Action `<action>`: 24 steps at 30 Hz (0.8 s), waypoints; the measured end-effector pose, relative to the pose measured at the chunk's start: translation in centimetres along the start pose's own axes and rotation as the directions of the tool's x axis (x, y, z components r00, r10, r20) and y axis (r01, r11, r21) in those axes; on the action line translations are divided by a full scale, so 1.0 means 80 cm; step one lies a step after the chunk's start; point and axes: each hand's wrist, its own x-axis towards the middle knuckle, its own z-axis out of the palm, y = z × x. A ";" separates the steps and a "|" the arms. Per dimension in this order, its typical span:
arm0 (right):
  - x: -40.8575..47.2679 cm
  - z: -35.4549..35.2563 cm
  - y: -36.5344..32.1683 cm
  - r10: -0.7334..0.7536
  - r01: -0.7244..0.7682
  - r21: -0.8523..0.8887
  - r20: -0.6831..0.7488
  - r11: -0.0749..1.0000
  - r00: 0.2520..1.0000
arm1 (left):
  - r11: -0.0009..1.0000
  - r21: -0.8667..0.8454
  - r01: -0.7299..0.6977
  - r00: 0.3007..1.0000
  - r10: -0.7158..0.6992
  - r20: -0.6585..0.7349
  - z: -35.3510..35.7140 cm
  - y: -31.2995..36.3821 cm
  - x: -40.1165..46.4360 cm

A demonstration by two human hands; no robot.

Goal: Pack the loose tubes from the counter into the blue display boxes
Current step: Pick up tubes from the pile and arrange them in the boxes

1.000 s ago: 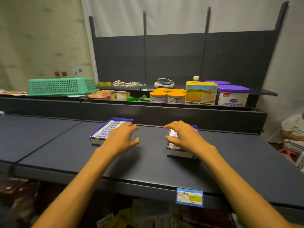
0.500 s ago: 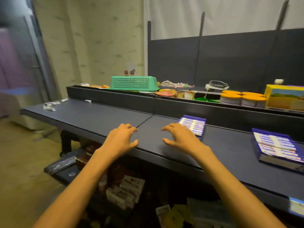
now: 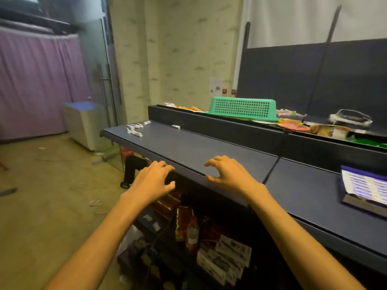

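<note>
Several loose white tubes (image 3: pixel 135 129) lie at the far left end of the dark counter (image 3: pixel 188 147), and one more tube (image 3: pixel 176 126) lies by the back ledge. A blue display box (image 3: pixel 364 187) filled with tubes sits at the right edge of view. My left hand (image 3: pixel 154 181) hovers just off the counter's front edge, fingers loosely curled, holding nothing. My right hand (image 3: pixel 228 174) hovers over the counter's front edge, fingers spread and bent, also empty. Both hands are far from the loose tubes.
A green perforated basket (image 3: pixel 243 107) lies upside down on the raised back ledge, with snack packets (image 3: pixel 293 125) to its right. Boxes and a bottle (image 3: pixel 192 233) fill the shelf under the counter. A grey cabinet (image 3: pixel 83 122) stands by the purple curtain at left.
The view has swung left along the counter. Both hands left the two blue boxes and moved leftward, empty. The loose tubes at the far end came into view; one box is out of frame.
</note>
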 end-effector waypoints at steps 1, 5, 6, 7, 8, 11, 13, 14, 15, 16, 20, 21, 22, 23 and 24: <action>0.020 0.008 -0.009 -0.011 0.011 0.009 0.000 1.000 1.000 | 1.000 -0.004 0.014 1.000 -0.014 0.000 0.003 -0.021 0.004; 0.103 0.041 -0.036 -0.051 0.051 0.015 -0.009 0.999 0.999 | 0.999 0.007 0.051 0.999 -0.051 0.005 0.014 -0.101 0.032; 0.125 0.048 -0.042 -0.060 0.060 0.016 -0.011 0.998 0.998 | 0.998 0.010 0.059 0.998 -0.059 0.004 0.016 -0.120 0.043; 0.147 0.057 -0.047 -0.067 0.067 0.015 -0.011 0.998 0.998 | 0.998 0.012 0.065 0.998 -0.065 0.000 0.018 -0.139 0.053; 0.169 0.065 -0.051 -0.069 0.069 0.015 -0.012 0.997 0.998 | 0.998 0.017 0.066 0.998 -0.066 -0.005 0.019 -0.158 0.065; 0.232 0.087 -0.060 -0.062 0.062 0.023 -0.011 0.998 0.998 | 0.997 0.046 0.055 0.998 -0.055 0.006 0.025 -0.210 0.107; 0.269 0.100 -0.065 -0.049 0.049 0.040 -0.009 0.998 0.999 | 0.998 0.052 0.044 0.999 -0.045 0.023 0.028 -0.241 0.135; 0.287 0.106 -0.067 -0.043 0.043 0.050 -0.008 0.998 0.999 | 0.998 0.049 0.042 0.999 -0.043 0.024 0.031 -0.257 0.148; 0.305 0.111 -0.068 -0.038 0.039 0.051 -0.010 0.998 0.999 | 0.998 0.050 0.036 0.999 -0.037 0.020 0.033 -0.272 0.161; 0.323 0.116 -0.070 -0.034 0.035 0.049 -0.009 0.998 0.999 | 0.998 0.053 0.032 0.999 -0.034 0.022 0.036 -0.287 0.173; 0.391 0.132 -0.083 -0.022 0.021 0.035 0.005 0.999 1.000 | 0.998 0.044 0.044 0.999 -0.045 0.029 0.047 -0.347 0.218; 0.407 0.136 -0.087 -0.016 0.016 0.031 0.005 0.999 1.000 | 0.998 0.041 0.043 0.999 -0.044 0.026 0.050 -0.361 0.229; 0.423 0.140 -0.091 -0.009 0.009 0.029 0.007 1.000 1.000 | 0.999 0.034 0.040 0.999 -0.040 0.024 0.054 -0.375 0.241; 0.438 0.145 -0.095 -0.003 0.002 0.028 0.010 1.000 1.000 | 0.999 0.025 0.033 0.999 -0.034 0.021 0.059 -0.388 0.252; 0.453 0.150 -0.098 0.003 -0.003 0.024 0.013 1.000 1.000 | 1.000 0.013 0.026 1.000 -0.026 0.017 0.064 -0.401 0.263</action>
